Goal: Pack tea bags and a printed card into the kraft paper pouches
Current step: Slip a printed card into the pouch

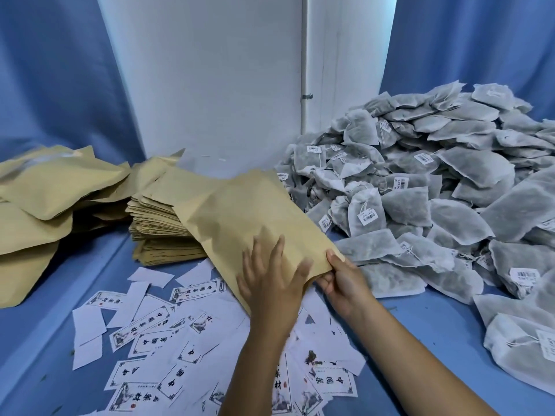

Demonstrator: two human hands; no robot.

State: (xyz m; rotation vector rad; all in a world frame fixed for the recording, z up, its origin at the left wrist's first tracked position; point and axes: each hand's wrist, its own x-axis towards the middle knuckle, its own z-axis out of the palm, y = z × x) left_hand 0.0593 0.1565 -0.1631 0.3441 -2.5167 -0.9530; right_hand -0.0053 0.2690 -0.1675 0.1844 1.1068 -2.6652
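Mid-run, by the look of it: filled pouches (51, 187) piled plump at far left, a stack of flat empty pouches (162, 226) left of centre, a big heap of tea bags (435, 187) spread across the right side, loose printed cards (150, 322) scattered over the near bench (54, 340). Plenty left to pack, judging from both the heap and the stack. One kraft pouch (249, 217) tilted up over the cards at centre, its near end in both hands, far end leaning toward the stack. Left hand (270, 283) flat on the pouch face, fingers (277, 250) straight and spread. Right hand (342, 280) pinching the near right corner, thumb on top and fingers curled beneath. Pouch tan, creased, flat-looking; probably still unfilled, though contents cannot be told. Mouth seemingly at the held end, opening not yet visible.
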